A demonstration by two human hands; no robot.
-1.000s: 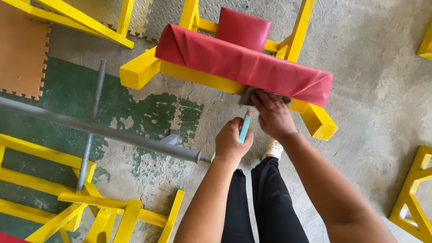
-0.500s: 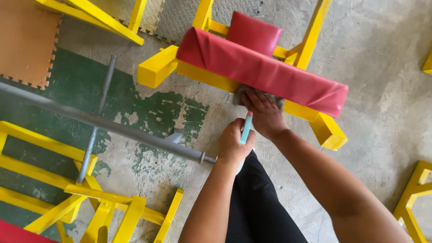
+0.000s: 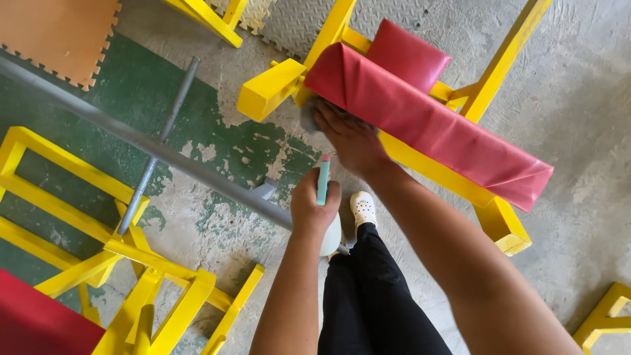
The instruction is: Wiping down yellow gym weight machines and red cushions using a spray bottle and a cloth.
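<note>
A worn concrete floor [image 3: 578, 131] with flaking green paint is seen from above. A yellow steel gym bench [image 3: 273, 89] with a long red vinyl pad [image 3: 427, 125] stands on it; the frame is judged heavy and rigid, the pad smooth and slightly yielding. The right hand [image 3: 351, 141] is pressed flat on a grey cloth [image 3: 310, 113], soft and limp, against the pad's lower edge. A light plastic spray bottle [image 3: 327, 217] is gripped by the left hand [image 3: 314, 207], fingers clenched around its neck.

Bright even daylight, soft shadows, sharp focus, slight wide-angle stretch at edges.
</note>
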